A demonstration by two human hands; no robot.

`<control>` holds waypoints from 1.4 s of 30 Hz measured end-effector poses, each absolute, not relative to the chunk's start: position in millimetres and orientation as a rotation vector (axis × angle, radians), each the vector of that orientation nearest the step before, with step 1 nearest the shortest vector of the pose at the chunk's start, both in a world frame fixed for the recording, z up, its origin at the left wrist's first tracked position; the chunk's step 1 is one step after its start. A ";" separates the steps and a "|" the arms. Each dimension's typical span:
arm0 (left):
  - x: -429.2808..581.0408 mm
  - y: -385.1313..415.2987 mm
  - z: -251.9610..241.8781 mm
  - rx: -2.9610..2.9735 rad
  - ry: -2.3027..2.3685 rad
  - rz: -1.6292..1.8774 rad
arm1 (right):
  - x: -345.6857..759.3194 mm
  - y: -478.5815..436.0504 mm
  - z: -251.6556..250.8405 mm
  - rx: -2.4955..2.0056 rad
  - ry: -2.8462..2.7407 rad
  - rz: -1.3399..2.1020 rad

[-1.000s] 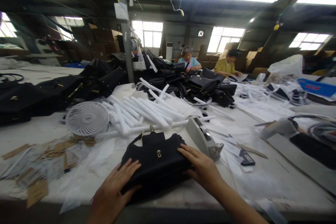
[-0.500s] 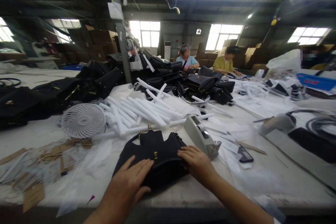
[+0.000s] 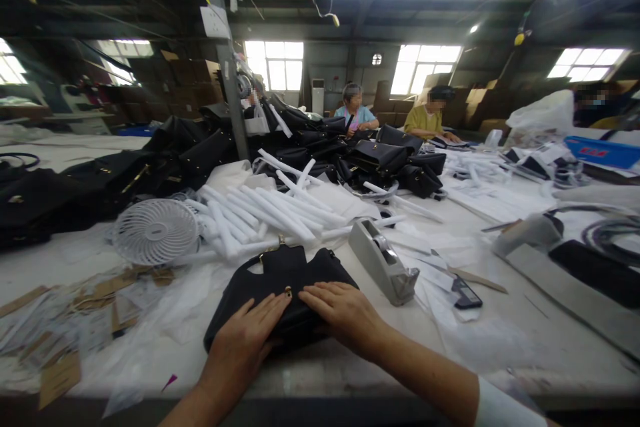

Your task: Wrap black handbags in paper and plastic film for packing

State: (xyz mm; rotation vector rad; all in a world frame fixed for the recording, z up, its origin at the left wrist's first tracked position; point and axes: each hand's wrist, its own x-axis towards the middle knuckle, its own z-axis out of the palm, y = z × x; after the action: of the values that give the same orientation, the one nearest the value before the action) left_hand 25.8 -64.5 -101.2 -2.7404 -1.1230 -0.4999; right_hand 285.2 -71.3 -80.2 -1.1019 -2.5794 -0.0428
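A black handbag [image 3: 280, 273] with gold-coloured fittings lies on the white-covered table in front of me. My left hand [image 3: 250, 330] rests on the bag's near left part, fingers stretched out beside a small gold clasp [image 3: 289, 291]. Lying on the near right part is my right hand [image 3: 343, 313], its fingers extended and pointing left toward the same clasp. Both palms face down on the bag, and neither hand is wrapped round anything. The bag's near side is partly hidden under the hands.
A grey tape dispenser [image 3: 383, 260] stands right of the bag. White foam rolls [image 3: 270, 210] are heaped behind it, with a white fan [image 3: 156, 231] to the left. Paper tags [image 3: 60, 377] lie at the near left. Black bags [image 3: 377, 155] are piled farther back, where co-workers sit.
My right hand has slid left across the bag toward the clasp. The left hand stays on the bag, nearer the clasp now. The bag has shifted slightly left.
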 end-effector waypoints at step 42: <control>22.1 -110.4 -135.9 -2.753 -1.018 -0.314 | 257.6 -89.6 -83.5 -1.304 -2.600 0.202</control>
State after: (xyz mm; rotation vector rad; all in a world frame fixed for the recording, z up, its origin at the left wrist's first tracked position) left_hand 22.1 -110.4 -135.9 -2.7528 -1.0179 -0.3143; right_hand 257.6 -89.6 -83.5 -1.3044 -2.6005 0.2022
